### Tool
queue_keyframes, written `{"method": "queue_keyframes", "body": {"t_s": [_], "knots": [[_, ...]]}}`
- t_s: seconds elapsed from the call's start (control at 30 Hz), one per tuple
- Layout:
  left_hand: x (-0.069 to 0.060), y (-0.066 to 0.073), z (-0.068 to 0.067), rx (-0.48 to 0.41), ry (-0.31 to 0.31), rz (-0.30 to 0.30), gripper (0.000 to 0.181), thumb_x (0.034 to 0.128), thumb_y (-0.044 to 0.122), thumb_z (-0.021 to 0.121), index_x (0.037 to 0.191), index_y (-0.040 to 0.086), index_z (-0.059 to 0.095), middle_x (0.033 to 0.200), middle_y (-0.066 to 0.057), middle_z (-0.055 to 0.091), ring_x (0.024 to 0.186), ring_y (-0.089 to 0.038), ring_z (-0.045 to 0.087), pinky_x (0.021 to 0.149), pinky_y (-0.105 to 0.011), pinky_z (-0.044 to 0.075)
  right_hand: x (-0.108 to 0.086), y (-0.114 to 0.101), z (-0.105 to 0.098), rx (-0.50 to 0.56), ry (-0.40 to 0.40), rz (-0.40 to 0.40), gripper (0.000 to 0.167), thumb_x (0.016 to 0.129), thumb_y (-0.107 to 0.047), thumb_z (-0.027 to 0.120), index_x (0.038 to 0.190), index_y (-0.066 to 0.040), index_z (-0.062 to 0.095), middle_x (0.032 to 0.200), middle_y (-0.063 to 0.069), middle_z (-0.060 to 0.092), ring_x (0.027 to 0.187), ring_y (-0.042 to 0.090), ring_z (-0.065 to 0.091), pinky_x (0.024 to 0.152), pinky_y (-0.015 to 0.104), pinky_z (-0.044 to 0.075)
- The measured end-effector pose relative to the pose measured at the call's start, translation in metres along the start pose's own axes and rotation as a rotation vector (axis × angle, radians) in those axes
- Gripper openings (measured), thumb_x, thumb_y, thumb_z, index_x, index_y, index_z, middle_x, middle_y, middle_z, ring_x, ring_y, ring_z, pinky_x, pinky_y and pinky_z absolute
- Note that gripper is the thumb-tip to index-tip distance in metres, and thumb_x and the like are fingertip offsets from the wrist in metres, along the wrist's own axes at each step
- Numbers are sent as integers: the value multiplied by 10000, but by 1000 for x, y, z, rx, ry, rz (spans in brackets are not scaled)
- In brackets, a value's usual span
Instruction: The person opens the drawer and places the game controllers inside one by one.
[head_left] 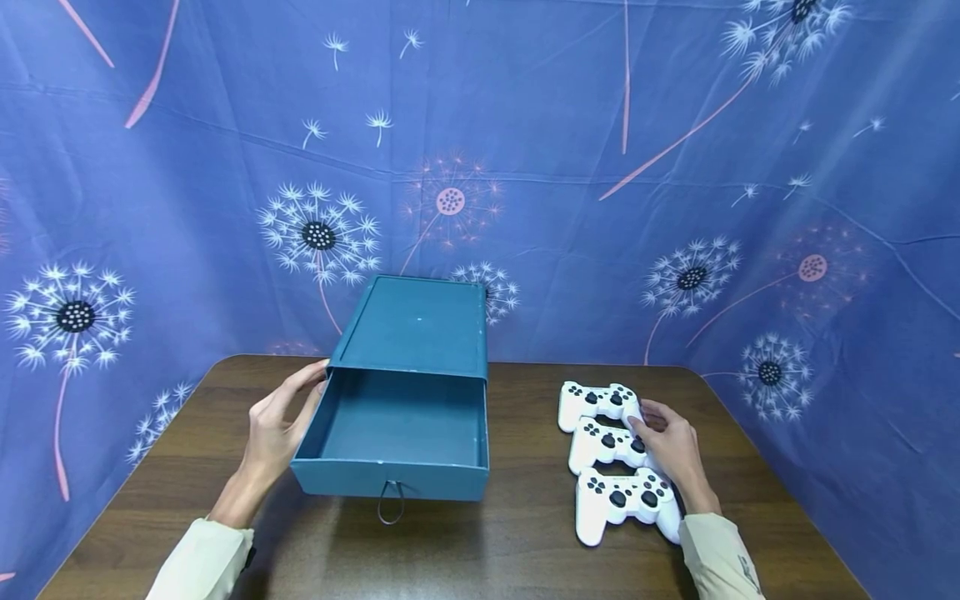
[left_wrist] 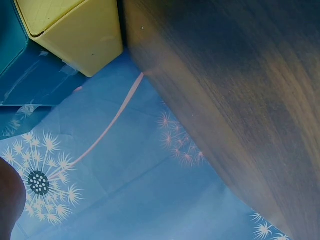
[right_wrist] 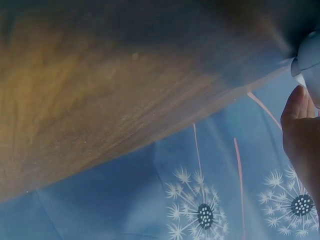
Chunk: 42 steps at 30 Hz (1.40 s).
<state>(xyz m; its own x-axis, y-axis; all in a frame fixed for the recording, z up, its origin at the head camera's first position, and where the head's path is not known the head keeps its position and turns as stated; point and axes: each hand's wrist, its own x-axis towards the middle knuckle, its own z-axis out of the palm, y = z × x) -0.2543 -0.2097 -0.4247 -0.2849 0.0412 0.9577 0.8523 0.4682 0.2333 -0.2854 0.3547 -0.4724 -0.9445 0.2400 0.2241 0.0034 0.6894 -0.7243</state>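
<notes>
A teal drawer box (head_left: 420, 321) stands on the table, its drawer (head_left: 390, 479) pulled out toward me. The drawer's bare floor shows, and a ring pull hangs on its front. My left hand (head_left: 273, 425) touches the box's left side near the drawer opening, fingers extended. To the right, three white game controllers lie in a column: a far one (head_left: 592, 400), a middle one (head_left: 600, 446) and a near one (head_left: 626, 500). My right hand (head_left: 675, 450) pinches the far controller's right grip between thumb and fingers. In the right wrist view, the fingers meet a controller (right_wrist: 310, 55).
The brown wooden table (head_left: 525, 550) has its far edge against a blue cloth (head_left: 540, 233) with dandelion prints. A yellow box-like thing (left_wrist: 82, 37) beside the teal box appears in the left wrist view only.
</notes>
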Motion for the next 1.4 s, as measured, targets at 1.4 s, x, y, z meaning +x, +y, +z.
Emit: {"method": "queue_keyframes", "body": {"t_s": [1.4], "knots": [[2, 2, 1, 0, 26, 4, 410, 1068, 221, 622, 1197, -166, 662, 1076, -289, 718, 1058, -21, 667, 902, -173, 538, 24, 6, 4, -53, -143, 87, 643, 991, -233, 718, 1468, 110, 455, 1382, 356, 527, 1268, 505, 508, 1050, 625, 435]]}}
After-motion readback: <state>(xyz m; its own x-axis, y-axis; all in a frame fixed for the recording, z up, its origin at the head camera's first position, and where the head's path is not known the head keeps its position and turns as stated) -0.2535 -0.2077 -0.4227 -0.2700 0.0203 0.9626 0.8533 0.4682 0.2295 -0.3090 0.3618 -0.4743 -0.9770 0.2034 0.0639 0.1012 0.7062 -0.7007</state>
